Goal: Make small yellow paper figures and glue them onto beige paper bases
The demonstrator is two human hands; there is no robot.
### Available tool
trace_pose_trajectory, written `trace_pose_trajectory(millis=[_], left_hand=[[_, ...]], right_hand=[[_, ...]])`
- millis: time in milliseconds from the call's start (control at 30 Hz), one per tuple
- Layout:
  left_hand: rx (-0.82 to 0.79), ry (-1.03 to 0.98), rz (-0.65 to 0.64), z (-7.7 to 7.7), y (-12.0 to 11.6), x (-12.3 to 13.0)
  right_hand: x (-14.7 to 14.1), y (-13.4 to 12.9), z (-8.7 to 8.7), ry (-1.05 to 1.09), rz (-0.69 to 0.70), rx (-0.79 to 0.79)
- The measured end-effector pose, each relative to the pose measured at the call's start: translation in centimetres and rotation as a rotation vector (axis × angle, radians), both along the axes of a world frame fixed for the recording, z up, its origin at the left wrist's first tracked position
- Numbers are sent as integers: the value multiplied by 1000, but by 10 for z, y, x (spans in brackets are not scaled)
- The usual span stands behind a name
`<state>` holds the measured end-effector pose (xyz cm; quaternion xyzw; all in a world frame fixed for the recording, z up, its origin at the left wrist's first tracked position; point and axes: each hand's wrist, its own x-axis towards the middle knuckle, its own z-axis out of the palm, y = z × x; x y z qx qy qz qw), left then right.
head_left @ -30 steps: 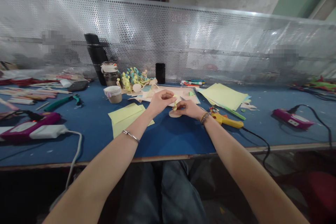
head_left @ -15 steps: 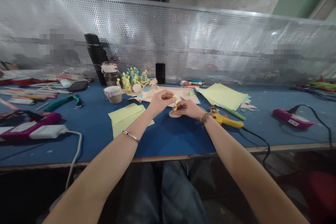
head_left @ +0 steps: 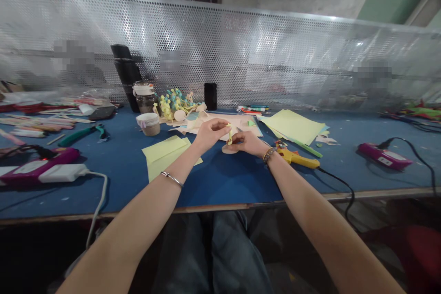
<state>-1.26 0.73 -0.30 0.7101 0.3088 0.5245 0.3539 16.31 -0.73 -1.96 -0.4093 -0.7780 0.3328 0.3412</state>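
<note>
- A small yellow paper strip stands upright between the hands, mid-way across the blue table.
- Left hand is curled, pinching the strip's top.
- Right hand grips its lower end, just above a tan paper disc.
- Near the far edge, a glass jar holds dark contents, just behind a white-topped cup.
- A yellow glue gun lies just right of the right hand.

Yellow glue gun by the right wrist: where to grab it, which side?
Best grip is probably the long yellow handle of the glue gun, from the near side. It lies flat on the blue work surface, and the black cord leaves its far-right end, so the near edge looks free. The right hand is closest.
</note>
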Motion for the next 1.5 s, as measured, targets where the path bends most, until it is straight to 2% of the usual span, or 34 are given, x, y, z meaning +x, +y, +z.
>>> trace_pose_trajectory(millis=[633, 1267, 1400, 1500], left_hand=[[17, 46, 2, 0, 0, -2], [34, 64, 67, 1, 0, -1], [27, 25, 31, 2, -1, -2], [28, -43, 85, 3, 1, -4]], right_hand=[[0, -2, 1, 24, 15, -11], [-2, -4, 3, 0, -4, 6], [-1, -2, 2, 41, -2, -10], [-1, -1, 0, 46, -16, -3]])
